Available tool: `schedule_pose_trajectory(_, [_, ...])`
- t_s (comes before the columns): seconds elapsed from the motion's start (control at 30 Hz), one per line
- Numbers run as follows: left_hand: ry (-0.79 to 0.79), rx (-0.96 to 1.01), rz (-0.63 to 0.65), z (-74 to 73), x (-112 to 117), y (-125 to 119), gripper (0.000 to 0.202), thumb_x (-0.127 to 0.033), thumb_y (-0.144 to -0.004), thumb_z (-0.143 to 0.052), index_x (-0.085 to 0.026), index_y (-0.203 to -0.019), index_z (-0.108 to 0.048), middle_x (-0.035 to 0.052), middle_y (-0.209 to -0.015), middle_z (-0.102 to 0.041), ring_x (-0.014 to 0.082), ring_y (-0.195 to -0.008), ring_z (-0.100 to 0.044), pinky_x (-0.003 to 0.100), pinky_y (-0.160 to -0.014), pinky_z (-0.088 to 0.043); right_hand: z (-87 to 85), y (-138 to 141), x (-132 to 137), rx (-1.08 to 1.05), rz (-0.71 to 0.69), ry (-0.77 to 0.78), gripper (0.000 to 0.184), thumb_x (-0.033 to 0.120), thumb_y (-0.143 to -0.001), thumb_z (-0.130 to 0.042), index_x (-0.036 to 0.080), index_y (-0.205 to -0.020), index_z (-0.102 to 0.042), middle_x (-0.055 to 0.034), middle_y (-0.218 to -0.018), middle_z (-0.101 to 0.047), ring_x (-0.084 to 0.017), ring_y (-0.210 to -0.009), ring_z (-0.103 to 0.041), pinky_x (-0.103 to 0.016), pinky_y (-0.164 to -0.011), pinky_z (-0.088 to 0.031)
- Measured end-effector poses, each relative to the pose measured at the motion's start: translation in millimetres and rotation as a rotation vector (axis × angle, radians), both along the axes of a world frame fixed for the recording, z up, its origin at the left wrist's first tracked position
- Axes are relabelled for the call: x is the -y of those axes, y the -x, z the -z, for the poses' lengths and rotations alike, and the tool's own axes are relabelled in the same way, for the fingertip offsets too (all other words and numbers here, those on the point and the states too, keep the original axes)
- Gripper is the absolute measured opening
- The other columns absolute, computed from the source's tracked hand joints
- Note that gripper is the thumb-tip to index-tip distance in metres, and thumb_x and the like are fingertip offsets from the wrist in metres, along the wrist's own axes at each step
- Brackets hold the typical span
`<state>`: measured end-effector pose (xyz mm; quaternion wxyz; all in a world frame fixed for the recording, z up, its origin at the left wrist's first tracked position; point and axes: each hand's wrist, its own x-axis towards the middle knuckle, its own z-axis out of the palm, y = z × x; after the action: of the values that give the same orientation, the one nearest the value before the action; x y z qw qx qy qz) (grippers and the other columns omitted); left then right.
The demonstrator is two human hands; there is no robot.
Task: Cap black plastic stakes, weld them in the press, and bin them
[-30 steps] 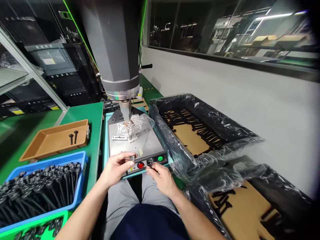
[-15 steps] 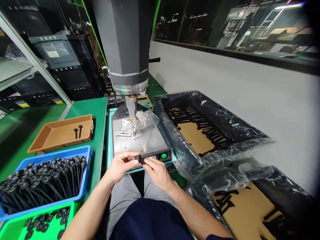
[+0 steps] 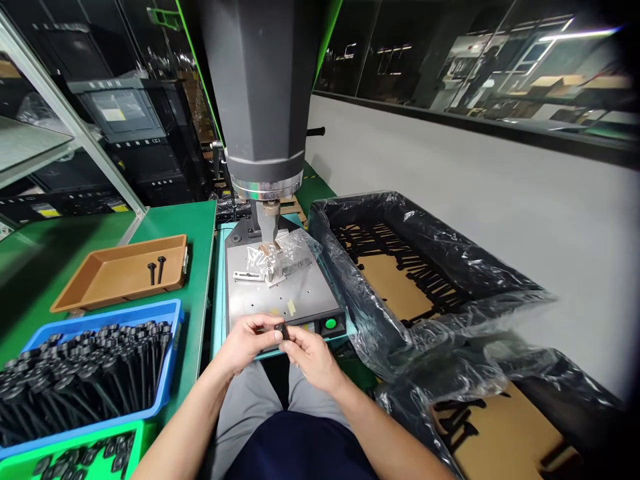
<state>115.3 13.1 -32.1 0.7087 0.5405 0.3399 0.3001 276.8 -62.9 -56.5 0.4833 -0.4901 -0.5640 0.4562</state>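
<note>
A small black plastic part (image 3: 281, 329) is pinched between both hands in front of the machine's metal base plate (image 3: 260, 303). My left hand (image 3: 251, 341) grips it from the left with thumb and index finger. From the right, the fingertips of my right hand (image 3: 309, 352) are closed on the same part. Fingers cover much of it, so its full shape is hidden. Beyond the hands, the grey machine head's metal horn (image 3: 269, 225) points down at a fixture (image 3: 274, 272) partly wrapped in clear plastic film.
On the left stand a brown tray (image 3: 115, 277) with two black bolt-like pieces, a blue bin (image 3: 175, 347) of long black pieces and a green bin (image 3: 143, 440) of small black parts. A green button (image 3: 331, 324) is on the base. Film-lined boxes (image 3: 350, 293) stand at right.
The view has shifted slightly, so the scene sits a little lower. The black part has turned between my fingers, and my right fingers have curled closer around it.
</note>
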Motion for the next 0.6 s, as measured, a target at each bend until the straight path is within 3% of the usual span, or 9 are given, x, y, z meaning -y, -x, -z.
schedule_pose_trajectory(0.1, [0.008, -0.005, 0.009, 10.2, -2.2, -5.5, 0.035, -0.035, -0.067, -0.079, -0.015, -0.096, -0.072, 0.0043, -0.077, -0.066, 0.0161, -0.073, -0.059, 0.031, -0.075, -0.046, 12.9, 3.5, -10.4, -0.233, -0.063, 0.095, 0.034, 0.047, -0.088, -0.056, 0.017, -0.102, -0.06, 0.0021, -0.067, -0.051, -0.009, -0.051, -0.042, -0.022, -0.047, -0.032])
schedule_pose_trajectory(0.17, [0.012, -0.033, -0.03, 17.8, -8.4, -6.0, 0.043, -0.038, -0.068, -0.077, -0.015, -0.105, -0.069, 0.0039, -0.076, -0.067, 0.0171, -0.074, -0.061, 0.033, -0.078, -0.047, 22.4, 4.7, -20.2, -0.335, -0.016, 0.16, 0.044, 0.053, -0.087, -0.055, 0.016, -0.111, -0.059, 0.0004, -0.071, -0.055, -0.007, -0.048, -0.04, -0.021, -0.043, -0.028])
schedule_pose_trajectory(0.27, [-0.082, -0.103, -0.261, 26.2, -30.9, -2.1, 0.05, -0.041, -0.07, -0.075, -0.016, -0.112, -0.064, 0.0069, -0.094, -0.068, 0.0189, -0.089, -0.061, 0.033, -0.084, -0.046, 36.9, 5.8, -39.7, -0.415, 0.102, 0.254, 0.049, 0.055, -0.085, -0.056, 0.017, -0.116, -0.057, 0.0003, -0.071, -0.057, -0.006, -0.045, -0.038, -0.019, -0.039, -0.025])
schedule_pose_trajectory(0.33, [-0.142, -0.088, -0.445, 27.3, -53.5, 1.3, 0.048, -0.043, -0.071, -0.073, -0.017, -0.111, -0.063, 0.0081, -0.108, -0.064, 0.0194, -0.098, -0.058, 0.032, -0.085, -0.047, 45.8, 8.7, -55.5, -0.416, 0.139, 0.282, 0.045, 0.054, -0.081, -0.06, 0.017, -0.107, -0.06, 0.0, -0.071, -0.059, -0.007, -0.046, -0.041, -0.018, -0.039, -0.029])
schedule_pose_trajectory(0.4, [-0.156, -0.021, -0.534, 24.1, -77.9, 3.2, 0.046, -0.044, -0.072, -0.072, -0.018, -0.109, -0.061, 0.0084, -0.114, -0.061, 0.0198, -0.104, -0.057, 0.031, -0.085, -0.047, 53.0, 15.4, -73.1, -0.425, 0.143, 0.298, 0.04, 0.051, -0.078, -0.064, 0.018, -0.1, -0.06, -0.0006, -0.074, -0.062, -0.007, -0.049, -0.045, -0.019, -0.042, -0.034])
schedule_pose_trajectory(0.5, [-0.106, 0.065, -0.499, 14.7, -108.3, 0.3, 0.048, -0.044, -0.069, -0.074, -0.019, -0.108, -0.06, 0.0094, -0.118, -0.059, 0.0206, -0.105, -0.058, 0.031, -0.083, -0.049, 60.1, 31.7, -102.2, -0.479, 0.112, 0.302, 0.037, 0.048, -0.075, -0.067, 0.018, -0.096, -0.06, -0.0007, -0.075, -0.064, -0.008, -0.051, -0.049, -0.019, -0.045, -0.038])
schedule_pose_trajectory(0.6, [-0.057, 0.096, -0.407, 7.2, -126.5, -8.6, 0.048, -0.042, -0.065, -0.077, -0.018, -0.104, -0.061, 0.0092, -0.11, -0.062, 0.019, -0.093, -0.062, 0.029, -0.075, -0.05, 62.6, 46.7, -131.7, -0.581, 0.12, 0.274, 0.041, 0.047, -0.074, -0.068, 0.018, -0.101, -0.059, -0.0008, -0.075, -0.063, -0.009, -0.053, -0.051, -0.02, -0.046, -0.038])
